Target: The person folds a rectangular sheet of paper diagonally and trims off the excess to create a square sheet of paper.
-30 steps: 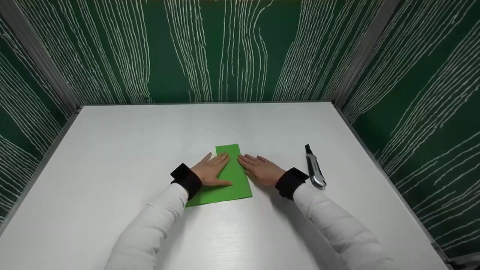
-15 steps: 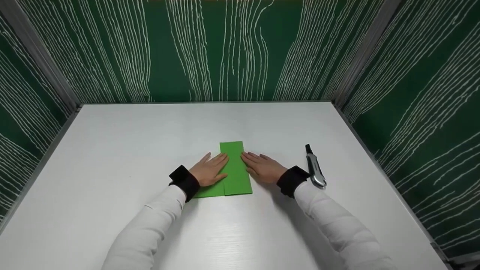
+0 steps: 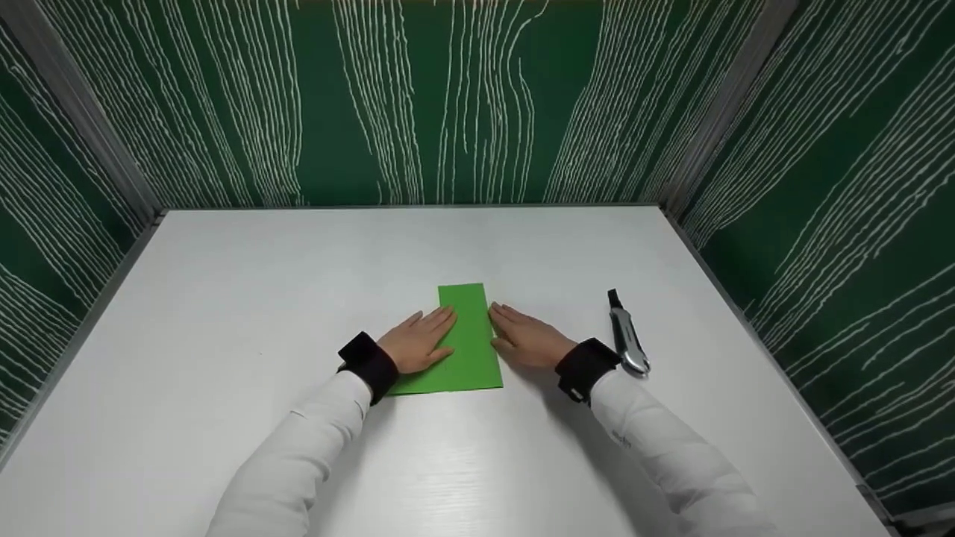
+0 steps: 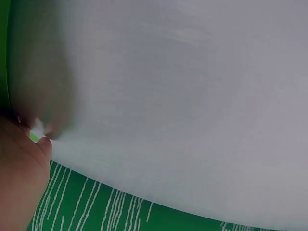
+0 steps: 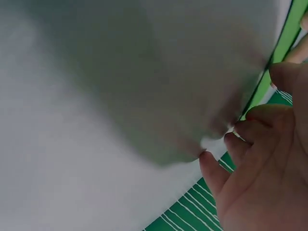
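Note:
A green sheet of paper lies on the white table, its narrow upper part standing clear of my hands. Its lower left part goes under my left hand, which rests flat on it with the fingers spread. On the other side, my right hand lies with straight fingers at the sheet's right edge, its fingertips and thumb tip at or just beside that edge. In the right wrist view, the fingers of my right hand reach towards a green strip of the sheet. Only part of my left hand shows in the left wrist view.
A grey and black utility knife lies on the table to the right, close to my right wrist. Green panels with white wavy lines stand behind the table and along both sides.
The sheet has turned slightly and its lower left corner has drawn up and right. My left thumb has moved up the sheet. My right hand has shifted a little to the right.

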`<action>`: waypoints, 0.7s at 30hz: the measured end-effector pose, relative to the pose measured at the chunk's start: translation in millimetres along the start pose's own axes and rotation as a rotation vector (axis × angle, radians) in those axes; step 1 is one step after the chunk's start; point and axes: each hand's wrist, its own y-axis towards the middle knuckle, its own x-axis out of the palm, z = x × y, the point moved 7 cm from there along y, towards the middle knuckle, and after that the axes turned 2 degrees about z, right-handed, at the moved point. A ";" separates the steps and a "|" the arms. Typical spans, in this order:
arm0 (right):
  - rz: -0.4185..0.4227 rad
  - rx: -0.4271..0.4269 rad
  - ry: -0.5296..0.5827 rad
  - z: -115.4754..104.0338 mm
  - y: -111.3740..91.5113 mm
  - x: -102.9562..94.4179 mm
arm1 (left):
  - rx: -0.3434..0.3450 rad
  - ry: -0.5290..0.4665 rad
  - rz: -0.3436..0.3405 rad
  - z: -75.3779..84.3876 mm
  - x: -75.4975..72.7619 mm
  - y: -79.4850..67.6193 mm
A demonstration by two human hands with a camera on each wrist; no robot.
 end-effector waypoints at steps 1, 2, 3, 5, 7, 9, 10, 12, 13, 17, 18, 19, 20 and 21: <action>0.018 0.011 0.013 1.2 -2.5 -2.6 | 0.001 -0.003 0.003 -0.5 0.9 0.3; 0.038 0.024 0.023 2.6 -5.3 -5.9 | 0.002 -0.006 0.003 -0.5 1.3 0.6; 0.062 0.039 0.034 4.3 -8.7 -9.8 | 0.003 -0.010 0.007 -0.1 1.1 0.5; 0.117 0.074 0.039 10.3 -16.3 -18.7 | 0.003 -0.012 0.006 0.3 0.6 0.4; 0.178 0.116 0.033 19.1 -24.8 -28.7 | -0.001 -0.014 0.005 1.3 -1.0 -0.4; 0.245 0.162 0.013 30.0 -34.6 -39.0 | -0.003 -0.014 0.006 1.9 -2.1 -1.0; 0.278 0.188 -0.001 36.2 -39.7 -43.8 | -0.003 -0.013 0.006 1.8 -2.2 -0.9; 0.341 0.246 -0.040 48.8 -50.4 -52.4 | -0.004 -0.012 0.007 1.9 -2.6 -1.0; 0.367 0.279 -0.062 55.4 -55.9 -55.5 | -0.004 -0.011 0.007 1.8 -2.4 -0.8; 0.443 0.389 -0.147 78.7 -77.3 -61.7 | -0.001 -0.008 0.007 1.4 -1.6 -0.4; 0.455 0.412 -0.163 83.9 -82.2 -62.0 | 0.000 -0.008 0.008 1.2 -1.3 -0.3; 0.465 0.429 -0.172 88.6 -87.0 -62.2 | 0.001 -0.006 0.007 0.8 -0.7 -0.2; 0.471 0.446 -0.179 93.3 -91.5 -62.3 | 0.001 -0.004 0.005 0.5 -0.1 0.0; 0.475 0.463 -0.178 97.9 -95.8 -62.3 | 0.001 -0.004 0.003 0.2 0.4 0.2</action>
